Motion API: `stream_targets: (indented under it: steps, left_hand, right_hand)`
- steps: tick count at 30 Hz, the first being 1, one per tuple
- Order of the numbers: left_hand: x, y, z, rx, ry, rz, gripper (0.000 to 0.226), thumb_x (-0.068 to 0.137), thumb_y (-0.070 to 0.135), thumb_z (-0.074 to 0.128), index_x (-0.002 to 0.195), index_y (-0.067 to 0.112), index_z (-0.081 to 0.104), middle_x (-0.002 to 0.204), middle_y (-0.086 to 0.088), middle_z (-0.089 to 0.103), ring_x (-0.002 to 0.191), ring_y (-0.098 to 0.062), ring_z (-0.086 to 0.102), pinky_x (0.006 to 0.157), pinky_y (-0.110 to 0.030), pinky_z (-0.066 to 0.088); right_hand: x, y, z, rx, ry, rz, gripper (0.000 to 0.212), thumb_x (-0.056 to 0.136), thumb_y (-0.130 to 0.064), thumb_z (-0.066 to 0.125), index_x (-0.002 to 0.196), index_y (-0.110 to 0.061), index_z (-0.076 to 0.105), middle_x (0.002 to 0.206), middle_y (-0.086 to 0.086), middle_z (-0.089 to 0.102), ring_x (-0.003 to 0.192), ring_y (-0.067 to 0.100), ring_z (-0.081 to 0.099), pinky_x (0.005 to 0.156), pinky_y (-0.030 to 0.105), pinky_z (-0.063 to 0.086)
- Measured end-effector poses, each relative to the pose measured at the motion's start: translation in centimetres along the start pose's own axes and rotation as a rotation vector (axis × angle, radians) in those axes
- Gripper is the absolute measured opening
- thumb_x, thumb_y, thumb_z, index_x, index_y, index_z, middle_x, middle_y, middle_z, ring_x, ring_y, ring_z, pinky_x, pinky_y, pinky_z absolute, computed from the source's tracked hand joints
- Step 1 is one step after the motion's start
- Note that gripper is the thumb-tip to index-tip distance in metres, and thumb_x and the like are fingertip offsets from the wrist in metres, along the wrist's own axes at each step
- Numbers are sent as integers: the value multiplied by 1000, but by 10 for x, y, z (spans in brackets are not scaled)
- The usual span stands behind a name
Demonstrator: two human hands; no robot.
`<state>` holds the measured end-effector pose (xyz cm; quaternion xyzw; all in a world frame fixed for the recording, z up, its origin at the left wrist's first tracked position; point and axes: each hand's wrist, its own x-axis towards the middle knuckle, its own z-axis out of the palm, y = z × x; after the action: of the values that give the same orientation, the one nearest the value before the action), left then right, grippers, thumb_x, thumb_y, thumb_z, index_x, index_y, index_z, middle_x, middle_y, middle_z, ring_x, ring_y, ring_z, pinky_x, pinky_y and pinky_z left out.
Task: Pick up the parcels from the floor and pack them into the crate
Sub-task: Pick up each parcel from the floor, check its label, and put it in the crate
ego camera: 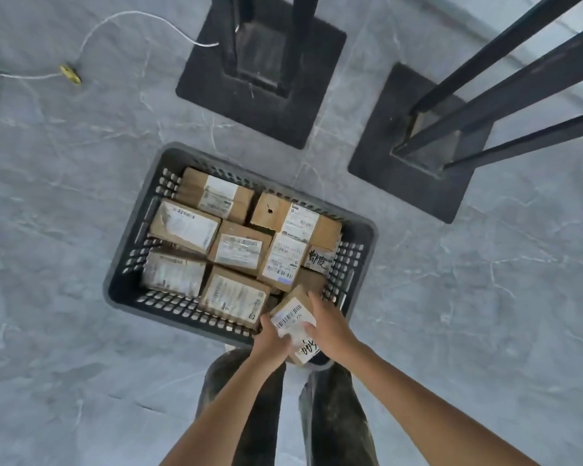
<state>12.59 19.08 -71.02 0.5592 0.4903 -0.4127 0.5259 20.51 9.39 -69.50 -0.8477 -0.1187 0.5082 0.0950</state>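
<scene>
Overhead, both hands, left hand (270,339) and right hand (329,326), clasp one labelled parcel (295,322) over the near corner of the full crate (128,280).

**Soft, even light; wide-angle bend**

Diffuse light falls flatly on the grey floor (451,314), with only faint shadows and no glare. Black posts (505,79) splay outward from lens distortion. Parcel labels (283,260) are too soft to read.
</scene>
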Motion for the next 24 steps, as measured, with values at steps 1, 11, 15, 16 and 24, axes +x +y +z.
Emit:
stream_targets:
  steps: [1,11,15,16,24]
  left_hand:
    - [9,-6,1,17,15,-8,45,96,11,42,136,14,22,135,-15,50,109,-31,60,62,-25,53]
    - [36,-42,6,690,321,288,33,93,45,48,97,16,61,97,0,66,91,-17,62,79,-33,54]
    - [45,-41,4,759,370,338,33,92,47,48,103,18,58,102,2,65,97,-16,60,84,-32,50]
    - [49,-39,4,766,379,343,34,91,48,50,106,18,57,106,3,64,101,-16,59,87,-32,49]
    - [82,-29,6,983,397,363,32,91,35,56,115,15,49,98,3,65,91,-15,63,84,-30,48]
  right_hand:
    - [8,3,8,-47,-6,-23,68,93,-17,56,148,-21,16,133,11,48,121,26,49,96,34,46]
    - [31,30,26,-178,-32,-254,64,89,3,53,144,-21,31,135,7,46,121,22,50,99,36,46]
    - [40,33,26,-124,-42,-262,63,90,7,49,144,-19,33,140,6,46,126,20,48,104,32,42]
    - [44,32,28,-125,-36,-266,62,90,6,49,144,-19,33,139,7,47,125,19,50,103,32,43]
    - [83,34,51,-320,37,-141,52,89,-13,61,134,-15,35,109,8,64,94,19,67,68,28,57]
